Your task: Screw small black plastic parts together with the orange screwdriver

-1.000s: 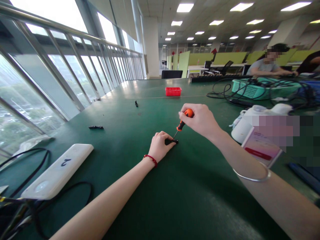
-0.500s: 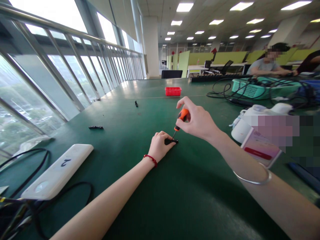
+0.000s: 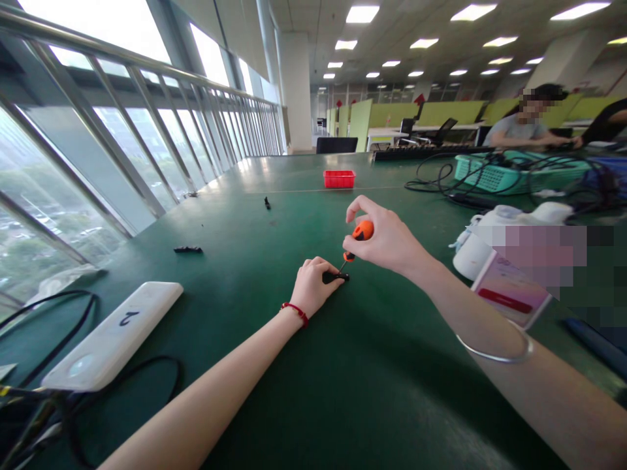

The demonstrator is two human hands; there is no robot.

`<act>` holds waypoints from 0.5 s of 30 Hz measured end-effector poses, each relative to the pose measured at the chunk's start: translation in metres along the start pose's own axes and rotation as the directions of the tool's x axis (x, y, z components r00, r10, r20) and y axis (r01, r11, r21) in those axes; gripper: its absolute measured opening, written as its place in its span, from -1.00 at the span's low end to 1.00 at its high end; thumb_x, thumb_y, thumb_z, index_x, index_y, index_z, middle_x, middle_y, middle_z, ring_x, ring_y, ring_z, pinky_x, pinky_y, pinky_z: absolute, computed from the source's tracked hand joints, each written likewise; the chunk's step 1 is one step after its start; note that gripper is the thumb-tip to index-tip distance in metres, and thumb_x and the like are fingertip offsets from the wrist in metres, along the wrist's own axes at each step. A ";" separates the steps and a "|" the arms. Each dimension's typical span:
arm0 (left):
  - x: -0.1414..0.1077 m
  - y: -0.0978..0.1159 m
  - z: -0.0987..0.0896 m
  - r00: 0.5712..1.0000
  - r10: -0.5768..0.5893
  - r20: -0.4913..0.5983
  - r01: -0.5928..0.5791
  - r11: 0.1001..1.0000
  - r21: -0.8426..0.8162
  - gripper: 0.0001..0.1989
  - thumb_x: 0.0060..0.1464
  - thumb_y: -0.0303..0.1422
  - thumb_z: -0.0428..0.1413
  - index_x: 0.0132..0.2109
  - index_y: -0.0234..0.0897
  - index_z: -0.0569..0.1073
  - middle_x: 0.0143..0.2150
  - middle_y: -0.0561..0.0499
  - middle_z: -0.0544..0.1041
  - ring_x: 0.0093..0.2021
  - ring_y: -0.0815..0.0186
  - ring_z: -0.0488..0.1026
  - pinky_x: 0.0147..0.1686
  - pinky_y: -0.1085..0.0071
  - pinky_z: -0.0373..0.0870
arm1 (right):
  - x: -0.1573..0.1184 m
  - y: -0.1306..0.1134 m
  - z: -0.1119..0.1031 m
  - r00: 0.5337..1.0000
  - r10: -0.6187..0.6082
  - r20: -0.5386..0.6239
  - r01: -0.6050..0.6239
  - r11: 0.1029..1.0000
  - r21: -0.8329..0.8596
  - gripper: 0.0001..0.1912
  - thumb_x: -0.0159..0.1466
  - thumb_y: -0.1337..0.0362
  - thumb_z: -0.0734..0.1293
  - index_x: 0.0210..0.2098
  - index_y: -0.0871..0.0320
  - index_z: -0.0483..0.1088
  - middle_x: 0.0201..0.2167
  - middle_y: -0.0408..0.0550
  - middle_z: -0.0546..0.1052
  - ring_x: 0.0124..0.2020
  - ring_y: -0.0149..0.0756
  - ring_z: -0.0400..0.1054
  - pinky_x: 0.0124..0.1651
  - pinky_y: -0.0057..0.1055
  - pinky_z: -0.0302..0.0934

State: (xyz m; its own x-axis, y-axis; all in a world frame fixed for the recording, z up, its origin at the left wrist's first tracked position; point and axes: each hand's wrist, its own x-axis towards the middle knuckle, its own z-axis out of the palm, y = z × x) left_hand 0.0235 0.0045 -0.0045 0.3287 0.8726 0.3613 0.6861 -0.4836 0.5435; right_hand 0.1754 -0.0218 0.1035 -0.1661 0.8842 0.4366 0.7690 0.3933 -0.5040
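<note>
On the green table (image 3: 235,274), my left hand (image 3: 313,285) is closed on a small black part (image 3: 337,277), pressing it against the surface. An orange and black screwdriver (image 3: 363,230) is held by its handle in my right hand (image 3: 385,236), between thumb and fingers. It leans, its thin shaft running down to the black part beside my left fingertips; the tip itself is too small to make out. One black piece (image 3: 188,250) lies to the left, and another (image 3: 267,203) stands or lies farther back.
A red basket (image 3: 339,179) sits at the back. At left are a white power strip (image 3: 115,336) and black cables. To the right are a white bottle (image 3: 473,245), a phone-like box (image 3: 512,290) and a green basket (image 3: 524,176) with cables. A person sits beyond.
My right hand has shifted slightly down, and the screwdriver handle now leans a little more to the right. My left hand and the black part have stayed in place.
</note>
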 end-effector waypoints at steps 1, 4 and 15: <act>0.000 0.000 0.000 1.000 0.004 -0.002 -0.004 1.000 -0.001 -0.92 -0.08 -0.36 0.20 -0.37 -0.26 0.48 -0.29 0.00 0.48 -0.23 0.23 0.36 -0.16 0.25 0.29 | 0.000 0.000 0.001 1.000 -0.004 -0.019 0.004 1.000 0.015 -0.75 0.02 0.17 0.29 -0.32 0.08 0.21 -0.66 -0.29 0.30 -0.63 -0.46 0.12 -0.51 -0.49 -0.03; 0.000 -0.002 0.001 1.000 0.012 -0.008 -0.012 1.000 -0.007 -0.91 -0.08 -0.35 0.19 -0.37 -0.26 0.48 -0.29 0.00 0.48 -0.24 0.23 0.36 -0.15 0.24 0.29 | 0.000 0.000 0.005 0.995 -0.034 -0.089 0.034 0.999 0.000 -0.76 0.12 0.06 0.23 -0.43 0.12 0.27 -0.64 -0.22 0.34 -0.61 -0.44 0.16 -0.51 -0.48 -0.03; 0.000 0.000 0.000 1.000 0.001 -0.001 -0.001 1.000 -0.010 -0.91 -0.07 -0.35 0.19 -0.38 -0.26 0.48 -0.29 0.00 0.48 -0.24 0.23 0.35 -0.15 0.23 0.29 | -0.003 -0.001 0.007 0.990 -0.069 -0.120 0.057 0.994 -0.097 -0.78 0.08 0.12 0.25 -0.34 0.11 0.27 -0.63 -0.24 0.33 -0.61 -0.44 0.17 -0.53 -0.49 -0.04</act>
State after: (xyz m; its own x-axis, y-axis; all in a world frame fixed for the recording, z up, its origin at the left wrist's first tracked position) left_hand 0.0236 0.0046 -0.0047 0.3287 0.8719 0.3630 0.6792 -0.4853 0.5506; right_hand 0.1714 -0.0234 0.0975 -0.1435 0.8186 0.5562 0.8144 0.4170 -0.4036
